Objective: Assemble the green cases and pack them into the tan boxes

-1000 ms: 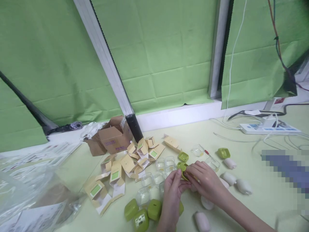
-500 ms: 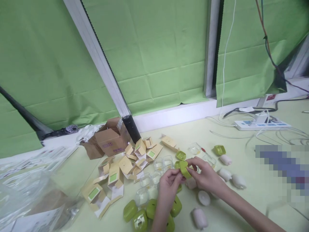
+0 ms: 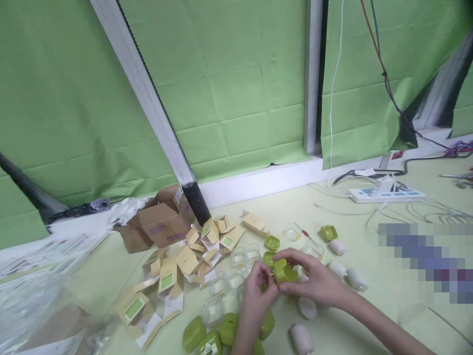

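My right hand (image 3: 311,277) grips a small, hollow green plastic case (image 3: 284,272) between thumb and fingers, its open side turned partly into view. Close by its left side, the fingers of my left hand (image 3: 257,286) are pinched together; what they hold, if anything, is too small to make out. Other green case pieces (image 3: 272,242) lie just beyond my hands, and several rounded green cases (image 3: 229,327) are gathered below my left wrist, partly hidden by it. Clear plastic shells (image 3: 218,284) stand to the left of my hands. A pale, rounded cylinder (image 3: 302,338) lies below my right hand.
Opened yellow cartons (image 3: 170,279) are heaped on the left, before a brown cardboard box (image 3: 162,228). A red-tipped tool (image 3: 305,233) lies behind my right hand. Farther right are a white power strip (image 3: 388,195) and loose cables. Clear plastic bags (image 3: 33,301) cover the near left.
The green case has turned in my right hand, so its hollow side shows more. My left fingers have come slightly away from it. The whole view has shifted a little.
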Available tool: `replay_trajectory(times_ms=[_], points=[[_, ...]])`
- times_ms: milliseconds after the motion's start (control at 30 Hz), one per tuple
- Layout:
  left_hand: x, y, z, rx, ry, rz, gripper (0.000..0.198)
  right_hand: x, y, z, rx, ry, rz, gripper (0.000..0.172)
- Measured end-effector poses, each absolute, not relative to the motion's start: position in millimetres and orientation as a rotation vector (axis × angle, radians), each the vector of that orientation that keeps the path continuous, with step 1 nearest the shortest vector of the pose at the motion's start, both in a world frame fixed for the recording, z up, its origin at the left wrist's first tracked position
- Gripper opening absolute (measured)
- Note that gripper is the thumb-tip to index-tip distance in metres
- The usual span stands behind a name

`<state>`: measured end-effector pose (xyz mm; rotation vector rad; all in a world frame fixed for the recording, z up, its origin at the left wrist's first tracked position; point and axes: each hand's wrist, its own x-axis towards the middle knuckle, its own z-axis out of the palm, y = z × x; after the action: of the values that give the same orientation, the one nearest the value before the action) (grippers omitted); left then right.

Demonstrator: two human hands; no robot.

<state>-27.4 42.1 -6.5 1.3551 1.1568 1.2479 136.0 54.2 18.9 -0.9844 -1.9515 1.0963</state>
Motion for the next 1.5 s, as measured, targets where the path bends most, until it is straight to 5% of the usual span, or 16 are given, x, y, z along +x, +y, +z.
replay_trajectory(times_ms=[233, 400, 500, 767, 900, 1167, 1500], points=[[-25, 40, -10, 1.457, 1.273, 1.229, 0.011, 184, 68, 3, -1.236, -1.814, 0.715, 0.040], [-31, 39, -9, 1.392, 1.415, 1.373, 0.020, 274, 118, -18, -1.816, -1.661, 0.227, 0.061], [-33, 38, -11, 1.525, 1.465, 1.281, 0.014, 297, 129, -29, -1.913, -1.715, 0.261, 0.062], [-28, 35, -16, 1.927, 1.520, 0.986, 0.008, 196, 111, -9, -1.418, -2.235, 0.334, 0.021], [-28, 31, -14, 2.147, 1.612, 0.746, 0.021, 153, 112, -7, -1.244, -2.328, 0.457, 0.008], [-48, 30, -14, 2.157, 1.789, 0.637, 0.036, 162, 114, -12, -1.210, -1.999, 0.753, 0.016], [-42, 37, -5, 1.858, 1.640, 1.002, 0.013, 153, 91, 7, -0.964, -1.582, 1.165, 0.037]])
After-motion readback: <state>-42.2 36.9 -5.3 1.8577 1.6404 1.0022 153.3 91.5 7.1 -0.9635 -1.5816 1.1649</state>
